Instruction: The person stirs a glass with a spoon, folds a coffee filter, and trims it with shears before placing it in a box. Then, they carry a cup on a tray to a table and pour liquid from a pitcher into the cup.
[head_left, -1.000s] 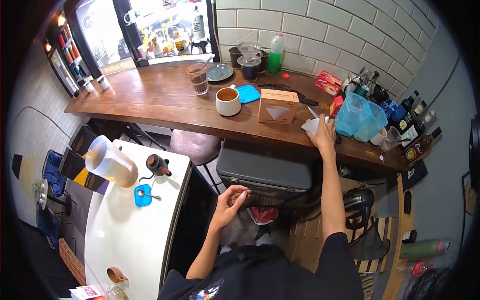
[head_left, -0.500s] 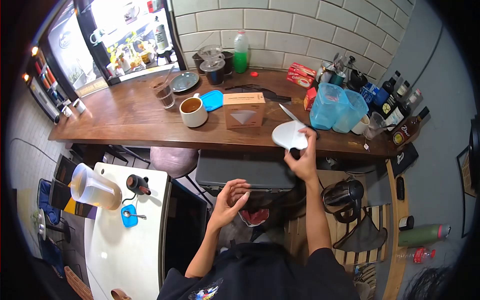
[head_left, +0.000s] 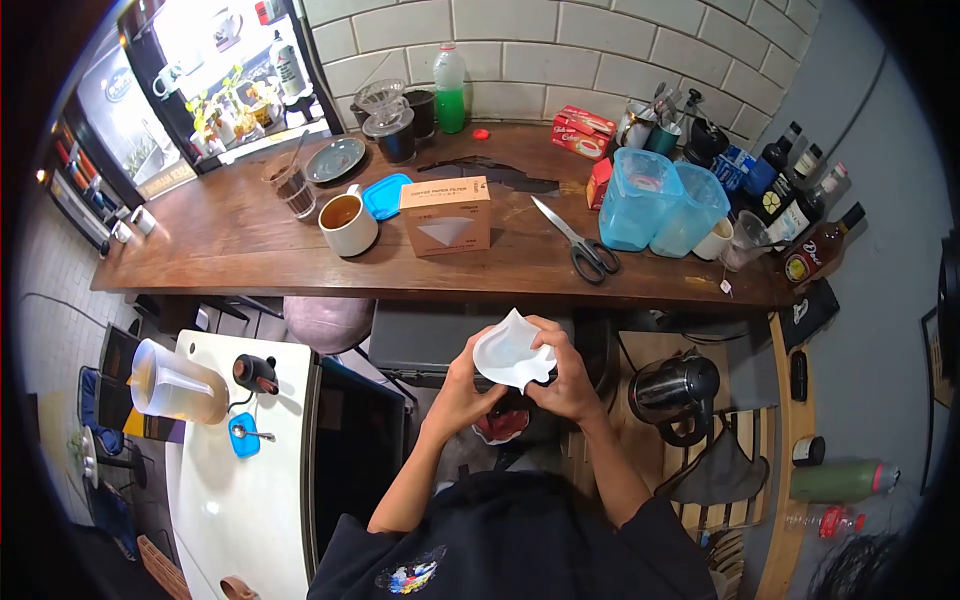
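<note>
Fingers of both hands closed in a light pinch on a white paper filter (head_left: 508, 352): left hand (head_left: 462, 388) on its left edge, right hand (head_left: 572, 385) on its right edge. Filter is held in the air before the torso, below the front edge of the wooden counter (head_left: 250, 250), partly spread, rim wavy. On the counter beyond: scissors (head_left: 580, 245), filter box (head_left: 446, 215), filled mug (head_left: 347, 222). Black kettle (head_left: 675, 395) low to the right. Risk, as judged: the paper looks thin, so an uneven pull between the hands could tear or crease it; a slack pinch could drop it.
</note>
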